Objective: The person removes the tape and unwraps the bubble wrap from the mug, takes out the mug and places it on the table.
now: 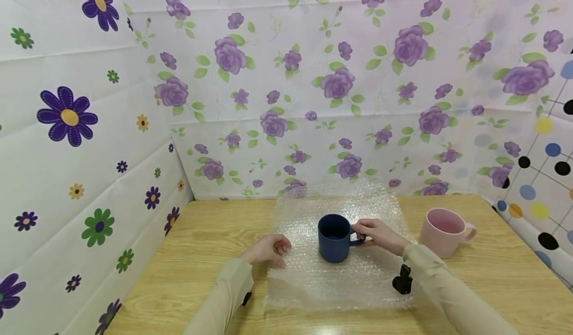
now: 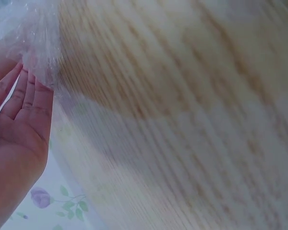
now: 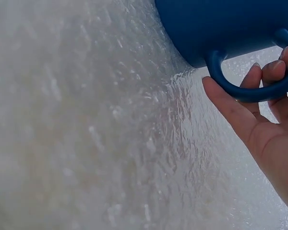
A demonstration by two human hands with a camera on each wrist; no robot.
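Observation:
A dark blue mug (image 1: 334,239) stands upright on a sheet of clear bubble wrap (image 1: 309,288). My right hand (image 1: 380,235) grips it by the handle on its right side. In the right wrist view, the fingers (image 3: 273,72) curl through the loop of the blue handle (image 3: 259,93). To the left, my left hand (image 1: 267,249) is at the sheet's left edge, fingers loosely bent and the thumb apart from them. The left wrist view has its fingertips at the crumpled edge of the bubble wrap (image 2: 43,43), which partly covers them.
A larger pink mug (image 1: 443,233) stands on the wooden table (image 1: 201,280) beyond my right forearm, its handle to the right. Flowered cloth (image 1: 313,96) hangs behind the table, with patterned cloths at both sides. The bubble wrap reaches up to the back cloth.

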